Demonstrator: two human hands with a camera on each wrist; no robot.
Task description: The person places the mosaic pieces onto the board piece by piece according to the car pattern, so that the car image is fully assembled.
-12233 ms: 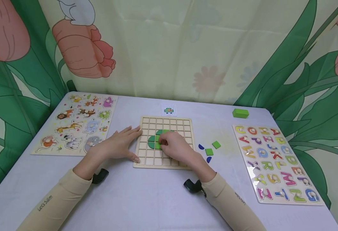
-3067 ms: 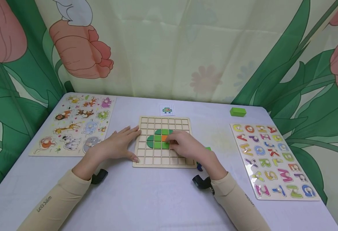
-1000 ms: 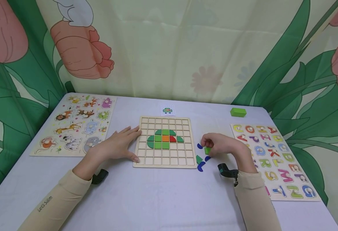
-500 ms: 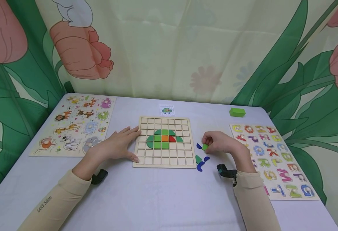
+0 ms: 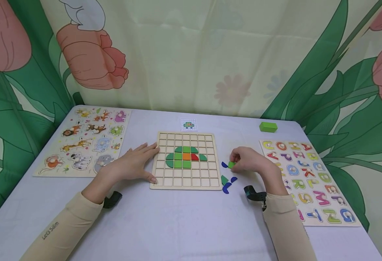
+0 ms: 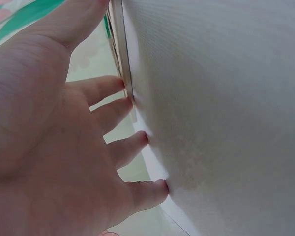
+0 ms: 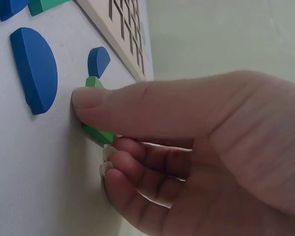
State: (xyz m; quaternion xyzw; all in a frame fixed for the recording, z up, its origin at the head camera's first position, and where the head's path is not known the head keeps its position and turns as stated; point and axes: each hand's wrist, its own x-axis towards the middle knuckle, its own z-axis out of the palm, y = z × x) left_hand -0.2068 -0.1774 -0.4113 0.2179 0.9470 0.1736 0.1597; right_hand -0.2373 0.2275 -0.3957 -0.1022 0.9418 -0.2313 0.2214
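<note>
Right now the right hand point(image 5: 251, 163) pinches a small green block point(image 5: 231, 165) between thumb and curled fingers point(image 7: 118, 169), low over the table point(image 5: 177, 224) just right of the wooden grid board point(image 5: 186, 185). Blue pieces point(image 7: 33, 69) and a green triangle point(image 5: 224, 179) lie beside it. Left hand point(image 5: 130, 165) lies flat, fingers point(image 6: 113, 110) spread and straight, tips touching the board's left edge. The board holds a green dome shape point(image 5: 185, 157) with orange and red squares. Animal puzzle point(image 5: 86, 141) far left, letter puzzle point(image 5: 308, 181) far right, green brick point(image 5: 268, 127) at the back right, small pattern card point(image 5: 188, 124) behind the board
</note>
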